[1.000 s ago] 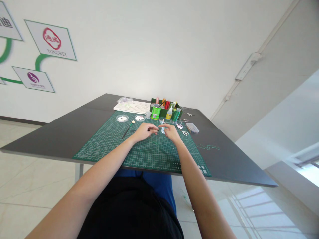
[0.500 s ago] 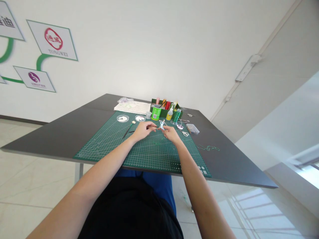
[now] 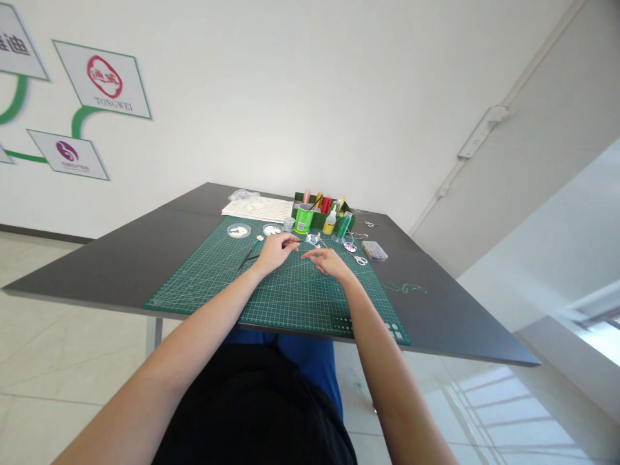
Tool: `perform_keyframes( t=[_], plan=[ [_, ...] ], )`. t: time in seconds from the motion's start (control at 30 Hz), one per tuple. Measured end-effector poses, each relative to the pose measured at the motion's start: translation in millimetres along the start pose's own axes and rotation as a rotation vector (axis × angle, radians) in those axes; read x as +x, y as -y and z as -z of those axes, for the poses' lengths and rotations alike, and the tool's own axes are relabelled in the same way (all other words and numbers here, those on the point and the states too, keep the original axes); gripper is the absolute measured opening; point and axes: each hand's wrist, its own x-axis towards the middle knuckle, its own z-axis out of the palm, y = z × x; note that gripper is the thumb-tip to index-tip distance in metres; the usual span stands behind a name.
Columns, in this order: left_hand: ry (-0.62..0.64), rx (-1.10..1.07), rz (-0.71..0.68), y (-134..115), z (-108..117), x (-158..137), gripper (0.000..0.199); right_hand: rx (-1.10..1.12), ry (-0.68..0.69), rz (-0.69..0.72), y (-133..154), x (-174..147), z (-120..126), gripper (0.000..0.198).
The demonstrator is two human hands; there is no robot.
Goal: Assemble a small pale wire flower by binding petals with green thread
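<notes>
- Currently tub (image 3: 303, 218), glue (image 3: 329, 223) and box (image 3: 318, 220) stand just behind the flower (image 3: 313, 240); scissors (image 3: 360, 260) to its right, dishes (image 3: 239, 237) to its left
- Flower is over the mat (image 3: 194, 290), just beyond the fingers, apparently on the stem (image 3: 301, 242)
- Stem's long axis roughly left-right, slanting slightly away, flower end pointing right
- Left hand (image 3: 277, 253): thumb and fingers pinched closed on stem
- Right hand (image 3: 328, 261): fingers loosely parted, index reaching left, near flower; can't tell if holding thread

Wall panel (image 3: 103, 79) reading TONGWEI, cropped panel (image 3: 22, 59) 迪
</notes>
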Motion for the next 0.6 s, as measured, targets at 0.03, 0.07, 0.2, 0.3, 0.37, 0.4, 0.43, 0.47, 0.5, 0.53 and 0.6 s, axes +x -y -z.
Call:
perform_keyframes(
  t=[0.03, 0.07, 0.2, 0.3, 0.37, 0.4, 0.43, 0.47, 0.5, 0.53, 0.6],
  plan=[
    [-0.008, -0.003, -0.001, 0.1, 0.6, 0.1, 0.015, 0.007, 0.008, 0.006, 0.2, -0.1, -0.4, 0.034],
    [-0.017, -0.005, -0.003, 0.2, 1.3, 0.3, 0.017, 0.012, 0.019, 0.016, 0.3, -0.2, -0.8, 0.035],
    [-0.065, 0.000, -0.010, 0.6, 4.5, 1.4, 0.022, 0.008, 0.068, 0.051, 1.1, -0.6, -2.4, 0.038],
    [-0.090, -0.002, 0.000, 1.3, 5.7, 2.6, 0.021, 0.013, 0.085, 0.063, 2.6, -1.6, -2.5, 0.041],
    [-0.102, 0.000, 0.010, 1.7, 5.9, 3.1, 0.021, 0.016, 0.089, 0.071, 3.6, -2.3, -2.0, 0.042],
    [-0.106, 0.002, 0.015, 1.8, 5.9, 3.3, 0.021, 0.018, 0.091, 0.074, 3.9, -2.5, -1.8, 0.043],
    [-0.110, 0.006, 0.019, 2.0, 5.9, 3.5, 0.021, 0.020, 0.092, 0.076, 4.0, -2.6, -1.6, 0.043],
    [-0.114, 0.012, 0.023, 2.2, 5.9, 3.6, 0.021, 0.021, 0.093, 0.076, 4.0, -2.7, -1.5, 0.044],
    [-0.121, 0.021, 0.029, 2.5, 6.0, 3.8, 0.021, 0.022, 0.096, 0.074, 3.9, -2.6, -1.5, 0.044],
    [-0.129, 0.031, 0.035, 2.8, 6.2, 3.9, 0.021, 0.021, 0.101, 0.073, 3.7, -2.5, -1.5, 0.044],
    [-0.148, 0.051, 0.046, 3.5, 6.9, 4.2, 0.021, 0.014, 0.112, 0.072, 3.2, -2.4, -1.8, 0.043]
  ],
)
